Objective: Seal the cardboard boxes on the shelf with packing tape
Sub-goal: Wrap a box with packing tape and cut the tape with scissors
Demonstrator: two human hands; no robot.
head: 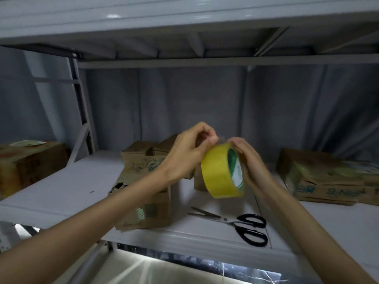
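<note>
A person holds a yellow tape roll (222, 171) up in the air above the white shelf (61, 187). The right hand (249, 158) wraps around the far side of the roll and grips it. The left hand (189, 148) pinches the top edge of the roll with its curled fingertips. An open cardboard box (143, 193) sits on the shelf just under the left arm. Black scissors (240, 224) lie on the shelf below the roll.
</note>
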